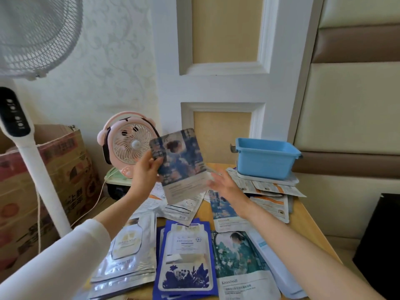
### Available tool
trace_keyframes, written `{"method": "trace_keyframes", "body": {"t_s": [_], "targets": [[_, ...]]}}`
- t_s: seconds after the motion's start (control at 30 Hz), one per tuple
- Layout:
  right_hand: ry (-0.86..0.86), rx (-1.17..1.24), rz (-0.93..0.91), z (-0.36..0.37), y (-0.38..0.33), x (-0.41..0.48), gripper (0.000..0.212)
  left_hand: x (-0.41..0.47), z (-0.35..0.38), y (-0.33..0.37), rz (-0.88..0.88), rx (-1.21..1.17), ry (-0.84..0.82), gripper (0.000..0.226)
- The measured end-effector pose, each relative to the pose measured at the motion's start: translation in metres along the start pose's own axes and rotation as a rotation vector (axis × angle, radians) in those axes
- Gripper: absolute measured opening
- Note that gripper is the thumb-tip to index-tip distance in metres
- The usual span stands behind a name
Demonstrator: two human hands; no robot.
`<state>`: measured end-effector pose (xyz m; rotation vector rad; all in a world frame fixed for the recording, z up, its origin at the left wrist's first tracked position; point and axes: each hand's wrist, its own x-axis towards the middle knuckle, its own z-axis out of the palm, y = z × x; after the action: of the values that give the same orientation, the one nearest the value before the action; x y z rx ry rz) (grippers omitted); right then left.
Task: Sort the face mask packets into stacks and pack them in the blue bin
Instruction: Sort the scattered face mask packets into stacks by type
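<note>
Packet (pixel 181 165) looks light, floppy and slick, up above the worktop (pixel 307 215); left hand (pixel 147 167) pinches its left edge, right hand (pixel 225 182) open just beside. Grab edges, I'd say.

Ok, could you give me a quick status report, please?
Left hand holds one mask packet aloft. Right hand open, empty. Blue bin unobstructed.

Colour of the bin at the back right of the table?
Light blue bin, best seen in the head view.

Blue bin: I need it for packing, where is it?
The blue bin sits at the table's far right, on white packets, right of the pink fan.
</note>
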<state>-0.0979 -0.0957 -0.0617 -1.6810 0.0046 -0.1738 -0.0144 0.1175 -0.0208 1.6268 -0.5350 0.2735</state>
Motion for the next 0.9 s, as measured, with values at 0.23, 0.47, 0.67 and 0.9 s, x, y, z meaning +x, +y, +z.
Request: {"method": "trace_keyframes", "body": {"t_s": [0.23,0.47,0.67,0.9], "targets": [[-0.048,0.191,-0.014,0.003,-0.027,-0.013,0.012,-0.015,0.030,0.023,-0.095,-0.132,-0.109,0.011],[0.448,0.277,-0.088,-0.050,-0.029,-0.012,0.007,-0.019,0.027,0.007,-0.214,0.111,-0.364,0.025],[0.496,0.163,-0.035,-0.071,-0.009,-0.018,0.010,-0.023,0.027,-0.009,-0.251,0.240,-0.375,0.025],[0.484,0.175,-0.017,-0.068,0.009,-0.024,0.017,-0.025,0.032,-0.027,-0.227,0.372,-0.451,0.013]]}}
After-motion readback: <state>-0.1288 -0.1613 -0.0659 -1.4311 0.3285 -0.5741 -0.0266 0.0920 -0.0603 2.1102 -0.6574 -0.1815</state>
